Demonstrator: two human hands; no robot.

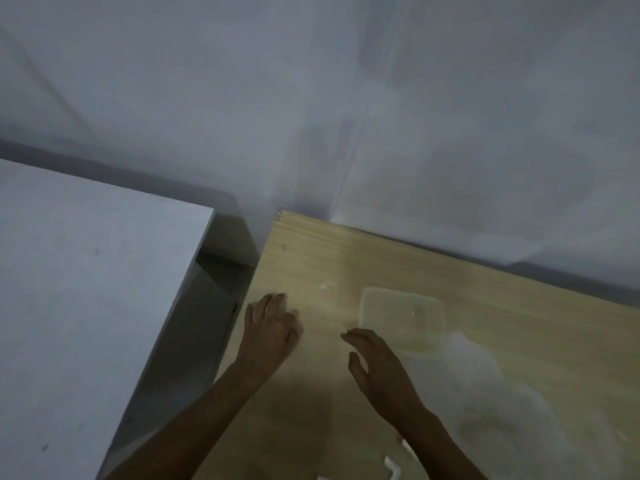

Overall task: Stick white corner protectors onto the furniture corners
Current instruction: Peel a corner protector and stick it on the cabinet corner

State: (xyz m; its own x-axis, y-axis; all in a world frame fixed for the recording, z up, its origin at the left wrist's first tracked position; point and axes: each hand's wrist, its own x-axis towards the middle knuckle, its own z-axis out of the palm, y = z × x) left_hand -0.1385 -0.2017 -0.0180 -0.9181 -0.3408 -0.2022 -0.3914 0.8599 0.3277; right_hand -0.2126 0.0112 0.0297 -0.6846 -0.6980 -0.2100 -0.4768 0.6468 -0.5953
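White cabinet top (pixel 86 289): matte, flat, square-edged panel, left of the table.
Wooden table (pixel 485 323): pale grained board, hard sharp corner at the wall.
Plastic container (pixel 401 318): clear, rounded, thin-walled.
Left hand (pixel 270 327): fingers relaxed, resting near table edge, empty.
Right hand (pixel 377 368): fingers spread, hovering, empty.
Corner protectors (pixel 393 467): white pieces at the table's near edge; probably light and pliable; pinch by the outer faces.
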